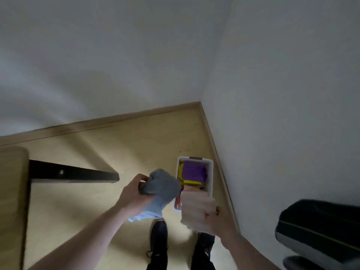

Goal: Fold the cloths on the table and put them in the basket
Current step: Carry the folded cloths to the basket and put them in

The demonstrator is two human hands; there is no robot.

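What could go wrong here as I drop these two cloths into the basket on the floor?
1. The grey-blue cloth looks bunched in your left hand, so its fold may come undone.
2. The white plastic basket already holds purple and yellow cloths, so there is little room.
3. The pale cream cloth in your right hand hides the basket's near end, so you could miss.

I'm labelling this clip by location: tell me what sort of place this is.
Probably a room corner in a home: pale wood-look floor with wooden skirting board, plain white walls, and a white plastic basket of folded cloths standing on the floor.
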